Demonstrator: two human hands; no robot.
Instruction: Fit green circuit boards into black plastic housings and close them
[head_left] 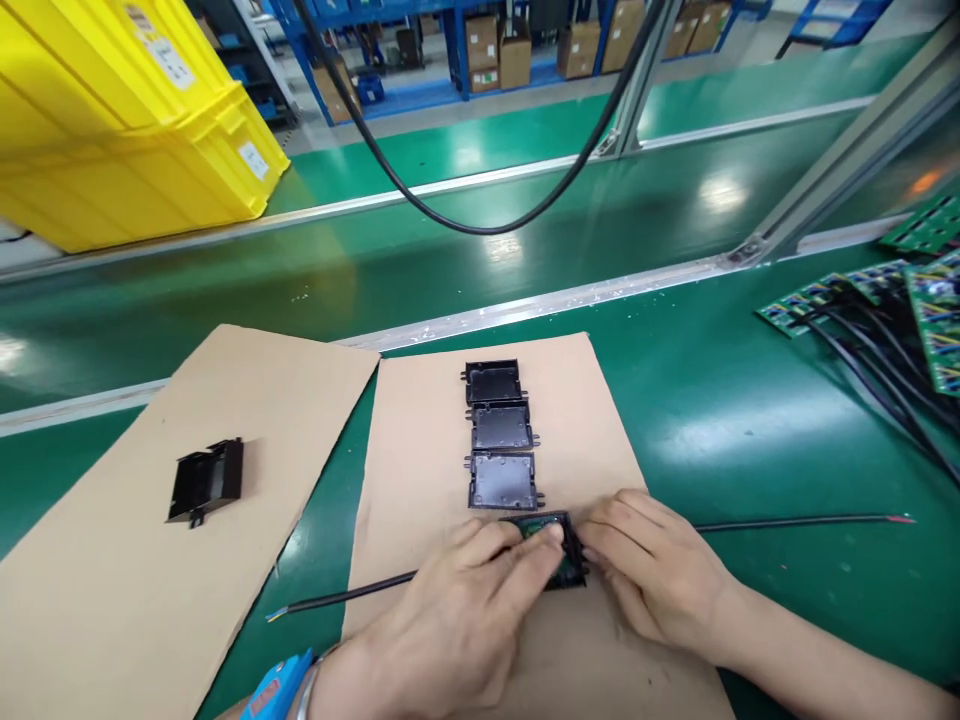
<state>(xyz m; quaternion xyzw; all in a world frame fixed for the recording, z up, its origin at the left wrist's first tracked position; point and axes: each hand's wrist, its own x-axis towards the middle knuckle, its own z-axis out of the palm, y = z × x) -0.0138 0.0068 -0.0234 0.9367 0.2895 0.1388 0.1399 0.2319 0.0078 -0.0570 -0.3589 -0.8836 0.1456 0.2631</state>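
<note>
A small black plastic case [576, 570] lies on the cardboard with a green circuit board [534, 524] inside it. My left hand [469, 610] is closed around the case's left side, its index fingertip pressing down on the board. At the right edge of the case, the fingers of my right hand [645, 570] are pinched together around the black cable [795, 522], whose gripped part is hidden. Another stretch of black cable [352, 592] comes out to the left from under my left hand, ending in bare coloured wires. Three open black cases [502, 480] lie in a column just beyond.
A single black case [206, 482] sits on the left cardboard sheet [255, 390]. Circuit boards [934, 320] with black cables are heaped at the right. Yellow crates [150, 170] stand at the back left. A black cable loop [487, 230] hangs over the bench.
</note>
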